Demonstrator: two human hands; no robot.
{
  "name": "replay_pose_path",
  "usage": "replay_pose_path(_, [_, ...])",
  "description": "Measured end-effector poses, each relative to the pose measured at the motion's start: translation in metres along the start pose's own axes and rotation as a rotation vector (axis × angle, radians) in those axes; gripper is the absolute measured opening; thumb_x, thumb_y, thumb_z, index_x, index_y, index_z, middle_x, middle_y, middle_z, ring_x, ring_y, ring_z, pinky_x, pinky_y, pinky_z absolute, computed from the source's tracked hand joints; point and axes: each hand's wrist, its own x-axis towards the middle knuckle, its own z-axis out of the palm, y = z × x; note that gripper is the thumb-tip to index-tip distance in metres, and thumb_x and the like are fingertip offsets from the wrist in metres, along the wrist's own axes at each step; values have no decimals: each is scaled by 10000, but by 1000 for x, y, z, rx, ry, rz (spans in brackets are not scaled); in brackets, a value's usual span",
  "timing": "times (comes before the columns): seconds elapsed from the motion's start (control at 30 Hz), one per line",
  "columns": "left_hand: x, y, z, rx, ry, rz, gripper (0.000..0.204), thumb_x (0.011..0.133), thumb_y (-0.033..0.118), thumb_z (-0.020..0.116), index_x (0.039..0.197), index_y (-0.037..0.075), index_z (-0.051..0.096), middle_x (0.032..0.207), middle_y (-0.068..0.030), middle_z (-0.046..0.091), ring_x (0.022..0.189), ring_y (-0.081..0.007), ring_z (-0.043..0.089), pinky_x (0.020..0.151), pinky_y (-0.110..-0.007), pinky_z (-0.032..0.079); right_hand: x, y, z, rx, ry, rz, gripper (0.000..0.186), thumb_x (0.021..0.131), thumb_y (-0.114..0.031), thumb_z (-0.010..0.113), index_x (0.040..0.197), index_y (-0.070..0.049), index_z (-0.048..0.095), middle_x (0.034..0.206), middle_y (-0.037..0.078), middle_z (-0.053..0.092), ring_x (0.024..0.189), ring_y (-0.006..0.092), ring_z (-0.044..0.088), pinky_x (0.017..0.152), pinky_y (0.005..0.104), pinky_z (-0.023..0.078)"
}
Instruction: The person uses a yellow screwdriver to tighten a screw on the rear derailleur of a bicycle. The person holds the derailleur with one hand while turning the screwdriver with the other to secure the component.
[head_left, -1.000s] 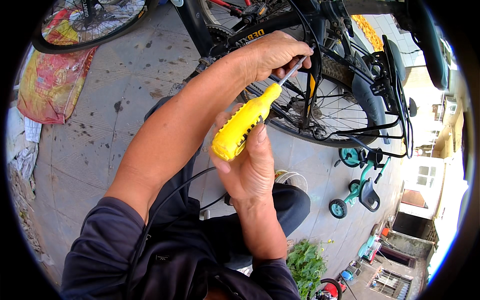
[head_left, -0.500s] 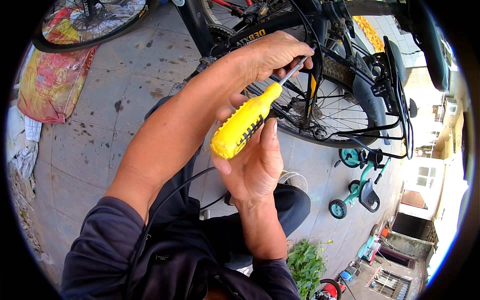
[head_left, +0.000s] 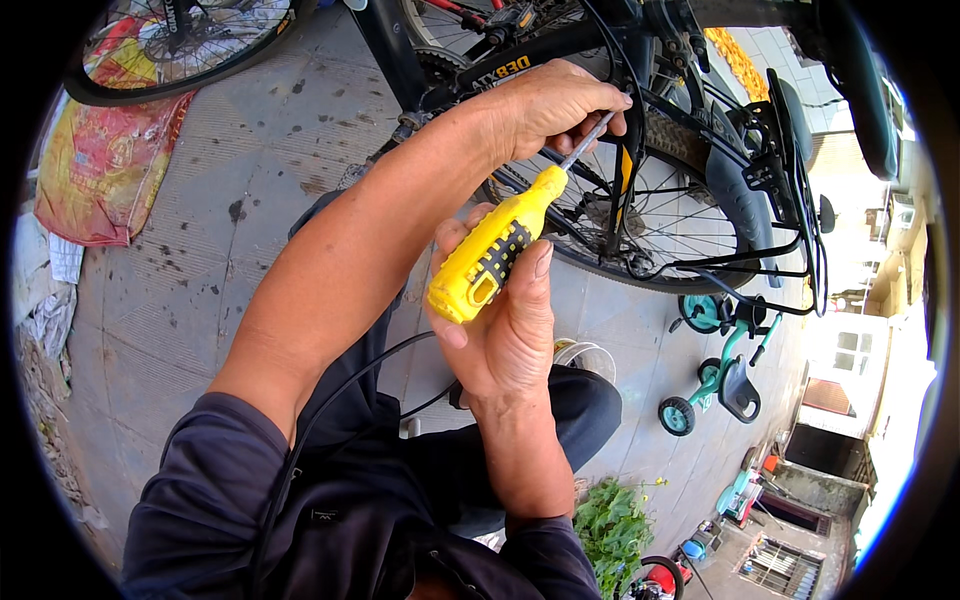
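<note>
My right hand [head_left: 510, 345] is wrapped round the handle of a yellow and black screwdriver [head_left: 487, 262], thumb along its side. The metal shaft slants up and away to a black bicycle [head_left: 555, 46]. Its tip meets the frame by the fingertips of my left hand [head_left: 562, 108]. That hand is closed, thumb and fingers pinched together beside the tip; what they grip is hidden. Behind and to the right of the tip is the bicycle's rear wheel [head_left: 680, 210], with a black rear rack [head_left: 800, 245] beyond it.
A small teal tricycle [head_left: 738, 385] stands on the paved floor to the right. A white bucket [head_left: 590, 362] sits by my knee. Far left, a red and yellow sack [head_left: 105, 190] lies under another bicycle wheel [head_left: 180, 95]. A leafy plant [head_left: 610, 535] grows near my right elbow.
My right hand has turned the screwdriver handle about its axis, so more of its black grip faces up. The left hand stays in nearly the same place.
</note>
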Motion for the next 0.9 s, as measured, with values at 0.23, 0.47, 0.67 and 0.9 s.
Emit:
replay_pose_path(0.23, [3, -1, 0, -23, -10, -5, 289, 832, 255, 610, 731, -15, 598, 512, -22, 487, 425, -90, 465, 393, -204, 325, -1, -2, 9, 50, -39, -34, 567, 901, -437, 491, 1276, -29, 373, 1100, 144, 560, 910, 180, 592, 448, 237, 446])
replay_pose_path(0.47, [4, -1, -1, -30, 2, -17, 284, 828, 249, 610, 726, -16, 599, 522, -20, 487, 430, -94, 470, 381, -204, 318, -2, -2, 2, 23, -59, -26, 528, 905, -405, 501, 1256, -28, 384, 1096, 145, 560, 906, 177, 579, 453, 245, 454])
replay_pose_path(0.67, [1, 1, -1, -21, -25, -17, 286, 828, 247, 605, 723, -19, 600, 499, -22, 476, 427, -93, 468, 357, -191, 287, -3, -1, -6, 50, -73, -32, 452, 901, -404, 516, 1151, -40, 422, 972, 101, 510, 808, 143, 517, 435, 235, 433])
replay_pose_path(0.9, [2, 1, 0, 6, -4, -26, 284, 832, 244, 593, 729, -21, 603, 501, -29, 489, 419, -84, 455, 374, -199, 307, -3, 0, 5, -30, 71, -25, 410, 888, -397, 544, 1116, -67, 458, 973, 92, 539, 779, 146, 544, 445, 226, 411])
